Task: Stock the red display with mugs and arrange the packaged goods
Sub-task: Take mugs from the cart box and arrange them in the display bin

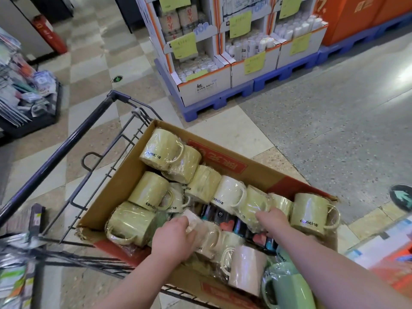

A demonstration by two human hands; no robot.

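Mid cardboard box (116, 186), a pale wrapped mug (191, 217) is gripped by the left hand (172, 238). A yellow mug (256, 202) is touched just beyond the right hand (273, 221), whose grip cannot be told.

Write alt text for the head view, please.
Both hands reach into a cardboard box of plastic-wrapped mugs in a shopping cart. The left hand grips a pale mug; the right hand touches a yellow-green mug. White carton displays on blue pallets stand beyond.

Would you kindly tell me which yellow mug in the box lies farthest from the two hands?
The yellow mug in the far corner of the cardboard box, its "concise" print showing. All the rest lie nearer the left hand and right hand.
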